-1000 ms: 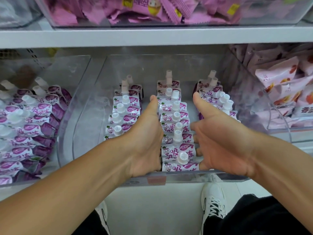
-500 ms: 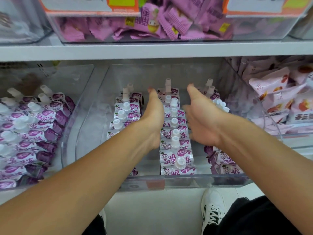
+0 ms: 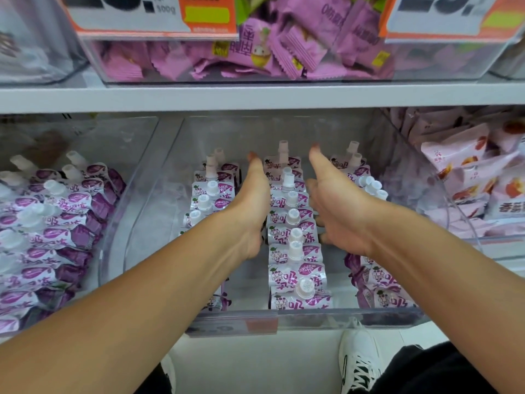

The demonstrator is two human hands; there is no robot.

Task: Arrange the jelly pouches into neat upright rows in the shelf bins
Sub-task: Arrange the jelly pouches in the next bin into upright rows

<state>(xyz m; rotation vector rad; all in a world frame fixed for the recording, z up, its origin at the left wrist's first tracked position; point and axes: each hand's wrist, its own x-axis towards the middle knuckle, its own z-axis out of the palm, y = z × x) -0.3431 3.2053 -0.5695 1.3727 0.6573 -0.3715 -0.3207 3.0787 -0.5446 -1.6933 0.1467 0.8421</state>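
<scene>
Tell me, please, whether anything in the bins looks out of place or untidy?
Yes. In the left bin the jelly pouches lie tilted in a loose heap, not in upright rows. In the middle bin the front pouches of the right row have slumped.

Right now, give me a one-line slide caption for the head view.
Left hand and right hand flank the middle row of jelly pouches in the clear shelf bin, thumbs pointing back.

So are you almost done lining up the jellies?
Partly. The middle row in the clear bin stands in a tidy line, with the left hand and right hand flanking it. The left bin's pouches lie jumbled and need standing up.
</scene>
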